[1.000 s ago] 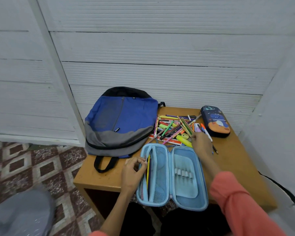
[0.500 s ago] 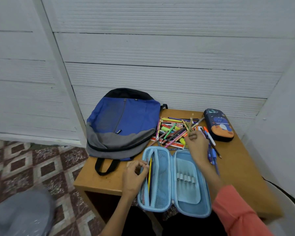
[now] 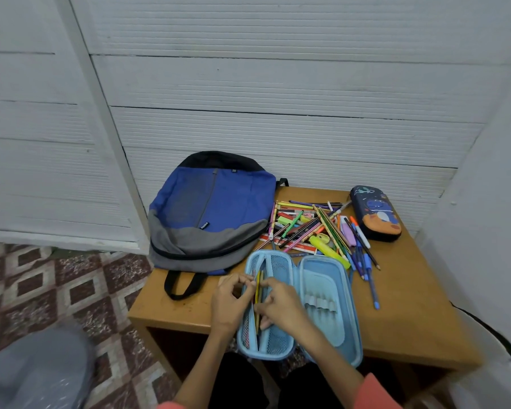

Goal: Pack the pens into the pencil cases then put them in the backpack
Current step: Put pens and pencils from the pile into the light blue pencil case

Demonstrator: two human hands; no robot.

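Note:
A light blue pencil case lies open at the table's front edge. My left hand grips its left rim and mesh pocket. My right hand pinches a few thin pencils that stand in the left half of the case. A heap of pens and markers lies behind the case. A dark blue pencil case with a space print sits shut at the back right. The blue and grey backpack lies flat on the table's left side.
The small wooden table stands in a corner of white panelled walls. A few blue pens lie loose to the right of the open case. Patterned floor tiles and a grey blurred object are at the lower left.
My right hand picked pencils from the heap, came back left to the open case and now holds them in its left half. My left hand stayed on the case's rim.

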